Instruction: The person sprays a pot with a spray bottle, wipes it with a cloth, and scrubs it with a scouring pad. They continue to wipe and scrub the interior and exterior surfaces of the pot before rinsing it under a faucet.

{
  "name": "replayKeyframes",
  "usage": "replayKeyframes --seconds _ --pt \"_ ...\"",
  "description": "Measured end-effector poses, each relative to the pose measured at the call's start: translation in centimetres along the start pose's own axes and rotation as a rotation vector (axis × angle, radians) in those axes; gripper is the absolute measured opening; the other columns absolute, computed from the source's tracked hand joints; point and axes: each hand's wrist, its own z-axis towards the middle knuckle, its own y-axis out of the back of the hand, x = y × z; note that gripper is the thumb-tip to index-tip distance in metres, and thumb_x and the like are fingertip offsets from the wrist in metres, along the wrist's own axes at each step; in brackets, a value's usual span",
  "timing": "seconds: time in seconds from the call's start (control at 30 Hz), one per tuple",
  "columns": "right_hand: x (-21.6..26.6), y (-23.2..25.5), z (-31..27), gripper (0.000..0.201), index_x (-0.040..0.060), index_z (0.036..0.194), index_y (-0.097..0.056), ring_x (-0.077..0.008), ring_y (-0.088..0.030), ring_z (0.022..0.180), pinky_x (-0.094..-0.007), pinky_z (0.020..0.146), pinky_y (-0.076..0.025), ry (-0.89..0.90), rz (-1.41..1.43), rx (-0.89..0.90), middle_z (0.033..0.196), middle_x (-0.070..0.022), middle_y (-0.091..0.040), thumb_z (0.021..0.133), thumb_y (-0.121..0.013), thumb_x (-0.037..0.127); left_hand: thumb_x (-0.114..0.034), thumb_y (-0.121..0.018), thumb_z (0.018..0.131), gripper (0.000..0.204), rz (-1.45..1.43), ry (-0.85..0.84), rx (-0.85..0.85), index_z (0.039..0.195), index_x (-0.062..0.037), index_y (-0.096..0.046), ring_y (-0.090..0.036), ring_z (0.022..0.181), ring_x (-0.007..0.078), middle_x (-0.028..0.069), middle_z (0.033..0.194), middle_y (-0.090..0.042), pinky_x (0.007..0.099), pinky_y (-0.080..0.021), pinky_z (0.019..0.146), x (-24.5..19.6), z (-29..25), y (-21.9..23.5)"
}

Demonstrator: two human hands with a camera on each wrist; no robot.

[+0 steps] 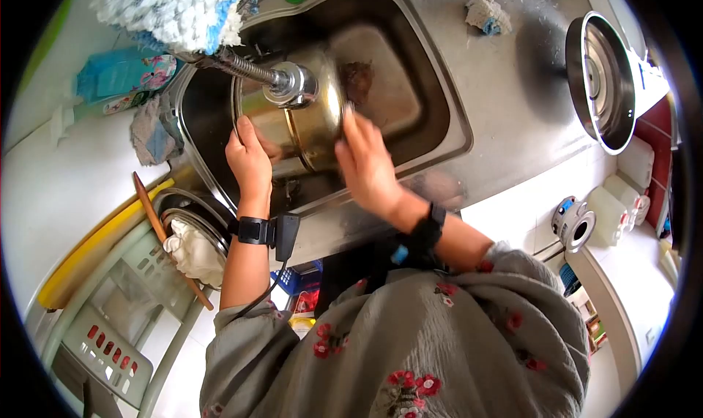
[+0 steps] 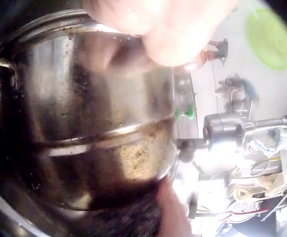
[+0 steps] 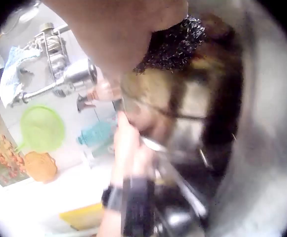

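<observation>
A metal pot lies tilted on its side in the sink, its wall brown-stained in the left wrist view. My left hand grips the pot's rim, thumb on the outer wall; in the right wrist view the left hand is at the rim too. My right hand, blurred, is at the pot's base end. In the right wrist view, the right hand holds a dark metallic scouring pad against the pot. The faucet hangs over the pot.
The sink's rim surrounds the pot. A pan stands at the right on the counter, near a crumpled cloth. Another cloth and a blue bottle are at the left, above a yellow board and a dish rack.
</observation>
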Motion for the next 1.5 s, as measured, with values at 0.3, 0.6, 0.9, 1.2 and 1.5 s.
replayKeyframes --seconds 0.3,0.6,0.9,1.2,1.5 --pt "0.5 0.1 0.9 0.052 -0.0094 0.128 -0.038 -0.0405 -0.049 0.096 -0.0428 0.085 -0.043 0.067 -0.016 -0.020 0.118 -0.0256 -0.047 0.081 -0.056 0.003 -0.035 -0.043 0.097 0.044 0.001 -0.014 -0.006 0.094 0.0058 -0.060 -0.048 0.072 0.0104 0.0030 0.080 -0.058 0.0270 -0.041 0.069 -0.1 0.1 -0.1" --pt "-1.5 -0.4 10.6 0.039 0.0004 0.116 -0.054 -0.0363 -0.049 0.099 -0.0422 0.085 -0.045 0.134 -0.177 0.114 0.118 -0.0189 -0.046 0.084 -0.054 0.022 -0.035 -0.042 0.097 0.041 -0.133 0.102 0.048 0.074 -0.0027 -0.052 -0.044 0.046 0.0095 0.0006 0.054 -0.046 0.0248 -0.037 0.038 -1.3 0.9 0.1" --pt "-1.9 3.7 11.5 0.062 -0.0060 0.119 -0.048 -0.0285 -0.048 0.113 -0.0337 0.095 -0.038 -0.296 0.204 0.246 0.120 -0.0214 -0.048 0.077 -0.066 0.035 -0.038 -0.045 0.095 0.036 -0.356 0.125 0.270 0.095 -0.0034 -0.056 -0.052 0.071 0.0102 0.0014 0.077 -0.055 0.0260 -0.044 0.067 -0.8 1.6 1.3" --pt "-1.3 0.8 13.1 0.046 0.0021 0.111 -0.055 -0.0352 -0.053 0.105 -0.0400 0.091 -0.043 0.309 -0.036 0.249 0.113 -0.0149 -0.056 0.068 -0.069 0.009 -0.033 -0.039 0.098 0.035 -0.037 -0.085 0.057 0.091 -0.0013 -0.052 -0.052 0.067 0.0126 0.0039 0.072 -0.056 0.0278 -0.043 0.066 3.4 -2.1 0.5" --pt "0.9 -1.1 7.5 0.036 0.0155 0.113 -0.059 -0.0259 -0.053 0.091 -0.0424 0.070 -0.041 0.713 -0.398 0.282 0.109 -0.0049 -0.059 0.077 -0.061 0.019 -0.032 -0.042 0.097 0.034 -0.059 -0.077 0.115 0.091 -0.0007 -0.054 -0.048 0.058 0.0118 0.0022 0.063 -0.050 0.0287 -0.040 0.057 3.1 0.0 3.0"
